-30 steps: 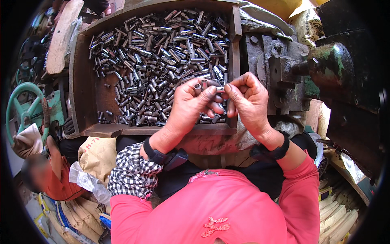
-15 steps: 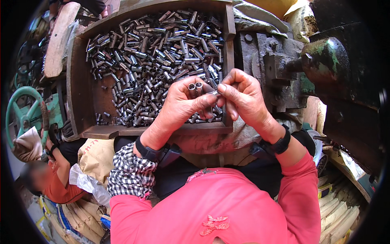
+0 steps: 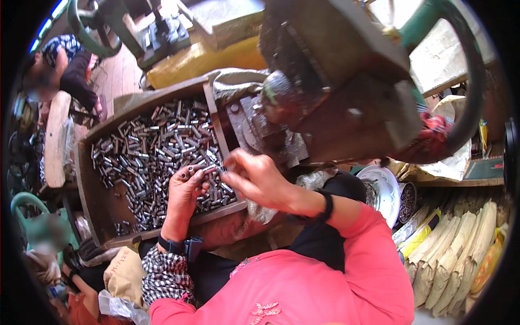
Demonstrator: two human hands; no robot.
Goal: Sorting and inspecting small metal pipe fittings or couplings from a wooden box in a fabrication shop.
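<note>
My left hand (image 3: 183, 194) is over the near right part of a wooden tray (image 3: 85, 189), closed round a few short metal tubes (image 3: 186, 173). One shiny tube (image 3: 209, 169) sticks out from its fingertips toward my right hand. Heaped loose in the tray are many similar small metal tubes (image 3: 157, 146), dark and silvery. Just right of the held tubes, above the tray's right side, is my right hand (image 3: 254, 174). Its fingers are smeared by motion, so whether they grip anything is unclear.
A heavy dark machine (image 3: 346, 92) with a large handwheel (image 3: 475, 81) stands beyond my right arm. A white basin (image 3: 387, 189) and stacked paper sacks (image 3: 455, 252) are at right. Two other people are at left, near a wooden board (image 3: 56, 143) and a paper bag (image 3: 123, 271).
The view has swung to the right, bringing the handwheel and basin in. My right hand has come away from the left hand's fingertips. The left hand keeps its tubes.
</note>
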